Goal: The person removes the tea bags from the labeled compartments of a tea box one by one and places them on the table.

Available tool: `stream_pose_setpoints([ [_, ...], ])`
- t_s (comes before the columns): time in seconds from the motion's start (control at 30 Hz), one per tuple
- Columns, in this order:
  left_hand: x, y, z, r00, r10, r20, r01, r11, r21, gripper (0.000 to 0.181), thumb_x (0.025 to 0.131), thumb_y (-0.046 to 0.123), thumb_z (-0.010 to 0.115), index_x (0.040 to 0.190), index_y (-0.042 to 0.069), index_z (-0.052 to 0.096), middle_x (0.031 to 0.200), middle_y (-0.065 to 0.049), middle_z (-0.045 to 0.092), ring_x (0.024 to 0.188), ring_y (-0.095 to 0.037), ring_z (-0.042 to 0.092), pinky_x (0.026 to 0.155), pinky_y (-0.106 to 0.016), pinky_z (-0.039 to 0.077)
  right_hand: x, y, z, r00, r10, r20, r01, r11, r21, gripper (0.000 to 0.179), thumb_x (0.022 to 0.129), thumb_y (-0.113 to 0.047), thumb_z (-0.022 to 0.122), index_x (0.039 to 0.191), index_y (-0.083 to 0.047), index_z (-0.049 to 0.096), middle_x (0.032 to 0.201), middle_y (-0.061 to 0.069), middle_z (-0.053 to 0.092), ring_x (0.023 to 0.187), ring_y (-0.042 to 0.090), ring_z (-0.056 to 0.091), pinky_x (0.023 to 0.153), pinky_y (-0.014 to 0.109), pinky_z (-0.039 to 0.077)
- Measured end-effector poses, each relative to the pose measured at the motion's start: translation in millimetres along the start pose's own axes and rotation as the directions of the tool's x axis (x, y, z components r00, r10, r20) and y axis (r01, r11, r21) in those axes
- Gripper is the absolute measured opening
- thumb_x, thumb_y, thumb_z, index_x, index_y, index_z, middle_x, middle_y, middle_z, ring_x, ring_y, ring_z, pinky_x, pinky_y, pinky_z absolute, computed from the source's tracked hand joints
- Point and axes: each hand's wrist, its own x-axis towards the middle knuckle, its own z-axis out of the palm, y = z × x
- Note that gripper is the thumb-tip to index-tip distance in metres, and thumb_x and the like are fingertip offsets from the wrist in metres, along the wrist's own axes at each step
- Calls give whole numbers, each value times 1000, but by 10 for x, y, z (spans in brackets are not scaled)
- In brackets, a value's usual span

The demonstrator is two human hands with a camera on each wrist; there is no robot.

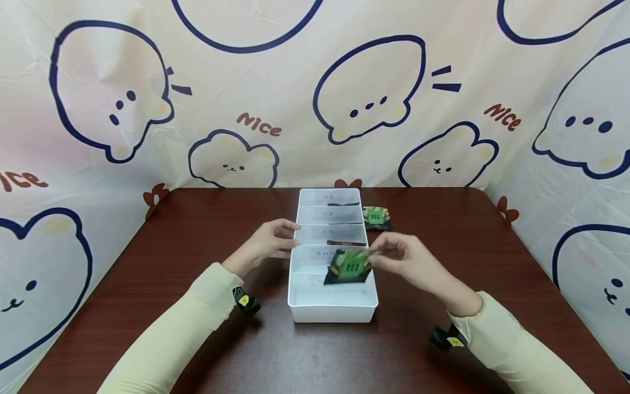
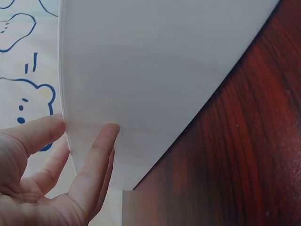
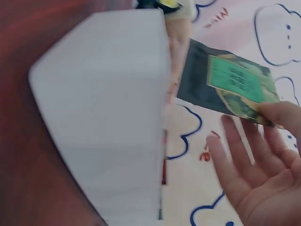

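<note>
A long white divided box (image 1: 333, 314) stands on the table, its compartments in a row running away from me. My right hand (image 1: 415, 262) pinches a green and black tea sachet (image 1: 351, 266) by its edge, over the near compartments. In the right wrist view, the sachet (image 3: 237, 80) is between thumb and fingers, above the box's rim. My left hand (image 1: 266, 242) touches the box's left side. The left wrist view has its fingers (image 2: 96, 172) fairly straight against the outer wall (image 2: 146, 70), with other fingertips at the rim.
Another green and black sachet (image 1: 376, 216) lies on the table (image 1: 197, 306) right beside the box, toward the back. Several compartments bear printed labels, and thin edges of packets (image 1: 346, 243) show in some. A patterned cloth (image 1: 295, 82) hangs behind the table.
</note>
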Motion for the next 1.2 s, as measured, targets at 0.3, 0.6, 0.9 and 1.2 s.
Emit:
stream_pose_setpoints([
  [0.3, -18, 16, 10, 1000, 0, 7, 0, 1000, -13, 44, 88, 6, 69, 129, 8, 54, 126, -21, 53, 99, -30, 64, 87, -48, 55, 249, -127, -353, 962, -43, -271, 80, 989, 128, 9, 91, -10, 67, 99, -11, 63, 85, -6, 71, 68, 11, 68, 59, 32, 59],
  [0.6, -19, 13, 9, 1000, 5, 9, -4, 1000, -18, 44, 88, 4, 69, 129, 6, 54, 125, -22, 54, 99, -30, 64, 86, -47, 56, 536, -82, -675, 902, -21, -432, 150, 952, 266, 12, 87, -11, 72, 96, -12, 66, 80, -6, 72, 67, 6, 66, 54, 22, 57],
  [0.9, -3, -7, 1, 1000, 21, 21, -20, 1000, -22, 44, 88, 4, 69, 129, 5, 53, 124, -22, 54, 98, -29, 64, 85, -46, 57, 810, 163, -994, 829, 86, -553, 116, 941, 319, 12, 84, -12, 74, 94, -14, 68, 79, -10, 73, 65, 5, 63, 48, 20, 51],
  [1.2, -20, 10, 7, 1000, 18, 21, -17, 999, -31, 44, 88, 4, 69, 129, 5, 54, 124, -22, 54, 96, -29, 64, 86, -48, 56, 984, 544, -1244, 777, 184, -603, -68, 975, 210, 17, 87, -22, 72, 100, -13, 65, 79, -16, 71, 65, 2, 62, 50, 18, 50],
])
